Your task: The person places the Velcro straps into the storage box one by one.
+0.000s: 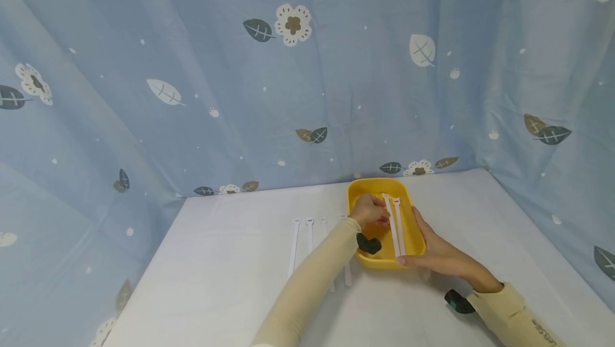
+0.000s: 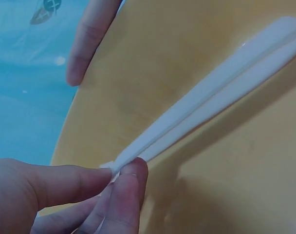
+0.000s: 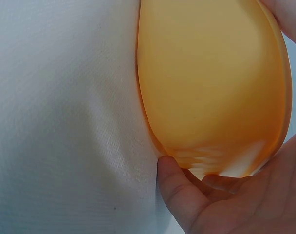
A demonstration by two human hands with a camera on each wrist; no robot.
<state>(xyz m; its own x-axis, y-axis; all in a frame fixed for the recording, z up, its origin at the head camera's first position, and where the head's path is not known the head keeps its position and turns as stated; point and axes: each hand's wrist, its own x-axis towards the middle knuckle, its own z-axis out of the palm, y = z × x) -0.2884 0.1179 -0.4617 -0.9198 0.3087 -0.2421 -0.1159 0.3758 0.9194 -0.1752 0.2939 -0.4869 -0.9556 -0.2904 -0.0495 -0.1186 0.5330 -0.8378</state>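
In the head view, a yellow plastic tray (image 1: 416, 229) stands at the table's back right. Two white cable ties (image 1: 400, 232) with slotted heads lie lengthwise in it, side by side. My left hand (image 1: 369, 210) reaches over the tray's left rim. Thumb and fingers pinch one white cable tie (image 2: 196, 100) in the left wrist view, with the second tie close alongside. My right hand (image 1: 439, 253) holds the tray by its right side and front corner. From the right wrist view, that hand's thumb and fingers press on the tray's outer wall (image 3: 211, 73).
Several more white cable ties (image 1: 293, 248) lie in a row on the white table (image 1: 216, 261), left of the tray, partly hidden under my left sleeve (image 1: 307, 288). A blue patterned curtain (image 1: 288, 96) hangs behind and along both sides.
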